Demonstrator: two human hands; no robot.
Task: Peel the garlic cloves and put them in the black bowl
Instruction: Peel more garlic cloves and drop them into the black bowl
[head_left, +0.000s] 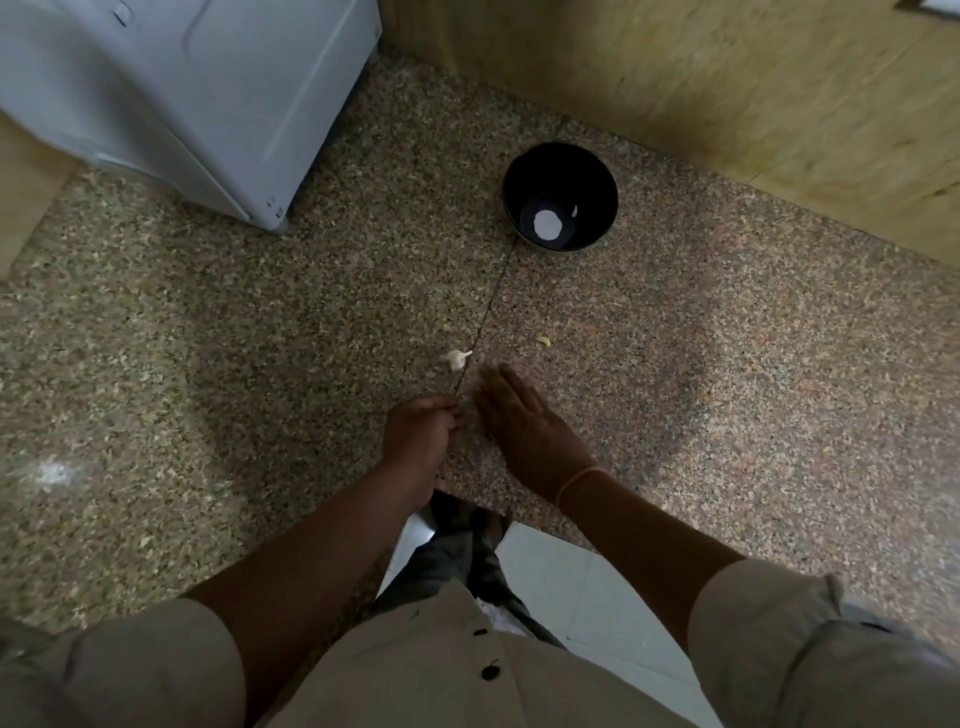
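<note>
Well short of the black bowl (524, 179), a garlic clove (457, 358) lies on the bench (727, 364). Farther still from the bowl, the right hand (524, 422) keeps its grip spread flat. The left hand (422, 432) has its grip curled, and I cannot tell on what.

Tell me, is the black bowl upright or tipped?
Upright: the black bowl rests on its base on the stone counter, round mouth up, inner bottom visible.
</note>
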